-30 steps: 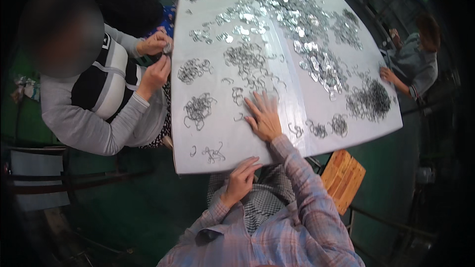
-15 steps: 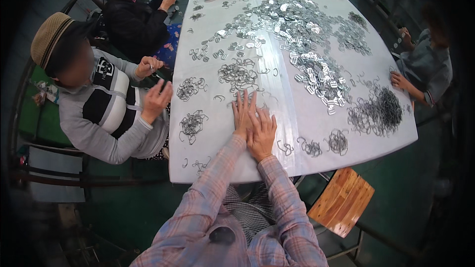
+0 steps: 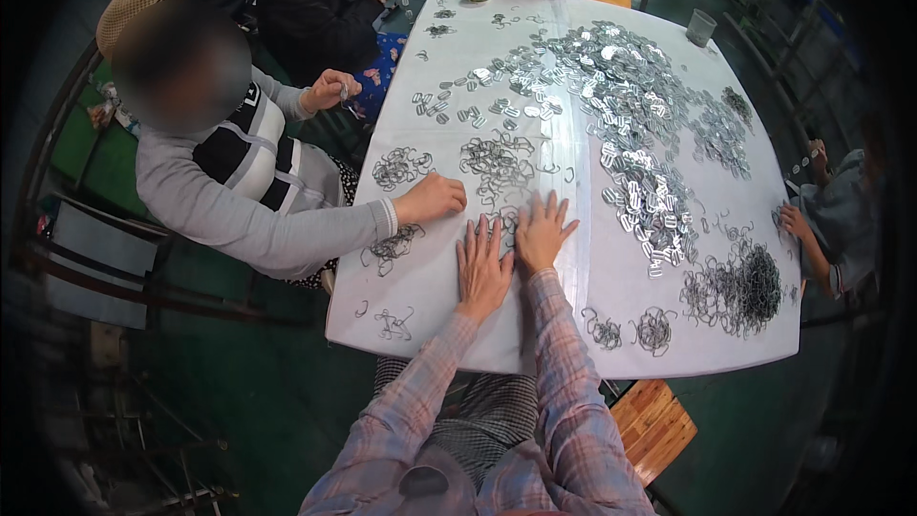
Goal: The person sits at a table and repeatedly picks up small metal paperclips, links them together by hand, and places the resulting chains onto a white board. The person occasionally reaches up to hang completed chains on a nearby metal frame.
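Observation:
My left hand point(image 3: 485, 272) lies on the white tabletop with its fingers stretched and spread. Right beside it and slightly farther off, my right hand point(image 3: 544, 234) is also spread, palm down. Between and just beyond the fingertips are some thin bent metal wires point(image 3: 504, 220), partly hidden by the fingers. A larger heap of the same curved wires point(image 3: 497, 161) lies beyond them. Neither hand visibly grips anything.
A person's hand point(image 3: 432, 198) reaches in from the left, above a wire pile point(image 3: 392, 247). Slotted oval metal buckles point(image 3: 626, 96) spread across the table's far middle. A dark wire heap point(image 3: 750, 287) lies right. A clear cup point(image 3: 701, 29) stands at the far right edge; a wooden stool point(image 3: 652, 432) is below.
My hands were overlapping and have come apart, the right one moving farther out and the left one nearer. The person on the left has stretched an arm over the table. The view has shifted.

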